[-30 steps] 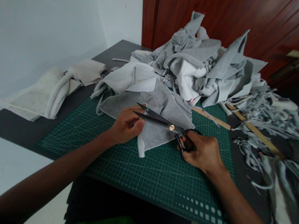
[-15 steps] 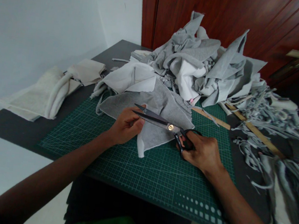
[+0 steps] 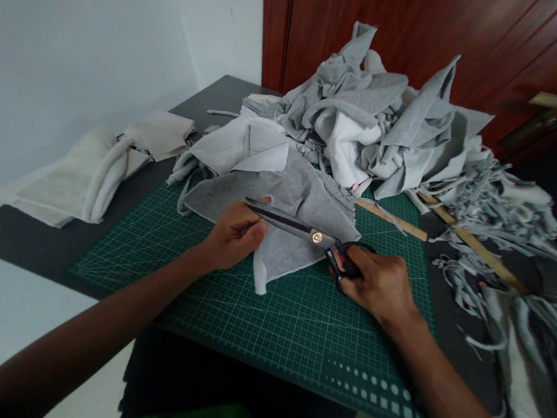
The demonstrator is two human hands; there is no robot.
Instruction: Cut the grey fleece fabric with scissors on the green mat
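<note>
My right hand [image 3: 375, 280] grips the black handles of a large pair of scissors [image 3: 287, 221], its fingers through the loops. The blades point left, nearly together, and lie over a piece of grey fabric [image 3: 286, 257]. My left hand [image 3: 235, 234] is closed at the fabric's left side, thumb against curled fingers, pinching its edge near the blade tips; the exact grip is partly hidden. A corner of the fabric hangs toward me over the green cutting mat [image 3: 197, 300].
A heap of grey and white fabric [image 3: 361, 104] stands at the back. Thin scraps [image 3: 505, 201] pile up on the right, beside a wooden ruler [image 3: 489, 256] and a strip of wood [image 3: 392, 220]. Folded cream fabric [image 3: 76, 172] lies left, near a white wall.
The scissor blades have closed from slightly apart to nearly together. Both hands stay almost in the same place, and the fabric has hardly moved.
</note>
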